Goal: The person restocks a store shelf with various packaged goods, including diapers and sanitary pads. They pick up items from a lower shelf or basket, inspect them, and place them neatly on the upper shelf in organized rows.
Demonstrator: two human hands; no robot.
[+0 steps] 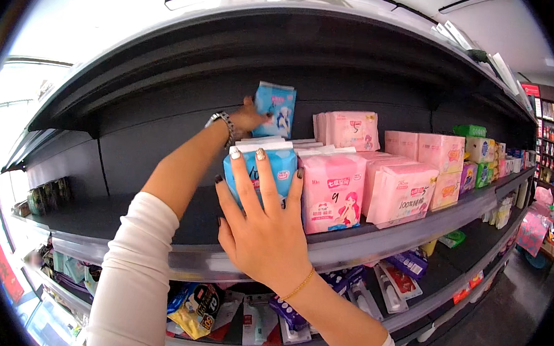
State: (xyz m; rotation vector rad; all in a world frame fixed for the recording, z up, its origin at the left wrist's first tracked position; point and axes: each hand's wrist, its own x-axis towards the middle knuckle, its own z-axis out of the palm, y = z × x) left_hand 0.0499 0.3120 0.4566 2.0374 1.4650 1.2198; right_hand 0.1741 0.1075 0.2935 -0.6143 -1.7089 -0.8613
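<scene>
At the back of the shelf my left hand [246, 119], wearing a metal-band watch [223, 122], grips the left side of an upright blue sanitary-pad pack [280, 104]. Its thumb lies across the pack's front and the other fingers are partly hidden. My right hand [263, 234] spans the face of a front blue pack [277, 166], its spread fingertips reaching the top and both sides. White-edged tops of more packs show between the two. Touching distance to the right stands a pink pack [330, 195] with a handwritten number.
Further right are pink packs [409, 190], a stacked pair [442, 154] and several colourful packs [484, 174]. An upper shelf [290, 36] overhangs my hands. The clear price rail [358, 247] edges this shelf. Below lie a yellow-and-black bag [196, 306] and blister-packed goods [261, 319].
</scene>
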